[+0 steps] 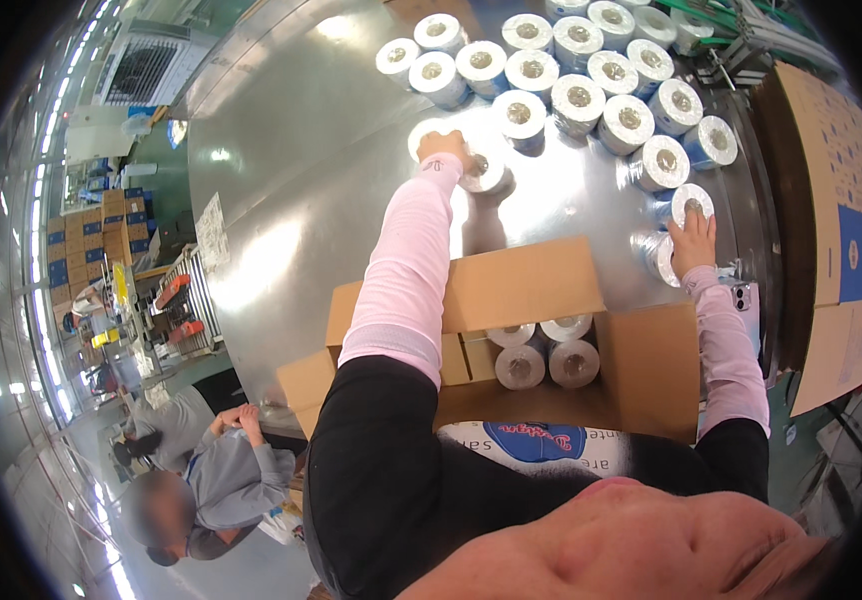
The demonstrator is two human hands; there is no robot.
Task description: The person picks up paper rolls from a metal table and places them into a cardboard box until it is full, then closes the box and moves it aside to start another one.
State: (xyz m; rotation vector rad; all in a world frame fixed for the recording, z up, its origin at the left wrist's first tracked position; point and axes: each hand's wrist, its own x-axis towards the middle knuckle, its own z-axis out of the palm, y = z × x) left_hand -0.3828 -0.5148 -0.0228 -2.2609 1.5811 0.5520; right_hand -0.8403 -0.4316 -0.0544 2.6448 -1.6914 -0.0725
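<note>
My left hand (445, 152) reaches far across the metal table, its fingers curled down over a white paper roll (421, 135) in clear and blue wrap. A second roll (485, 176) stands right against that hand. At the right, my right hand (693, 246) has its fingers bent over the top of another wrapped roll (689, 200). One more roll (657, 258) is beside its wrist side. Between my arms an open cardboard box (521, 285) holds several rolls (573, 364) on its right side and brown cardboard on its left. My fingertips are partly hidden.
Many wrapped rolls (577, 92) stand upright at the table's (301, 160) far right. A large carton (831, 230) rises along the right edge, near a phone (742, 297). Metal machinery (741, 45) is at the far right corner. A seated person (236, 470) is at lower left.
</note>
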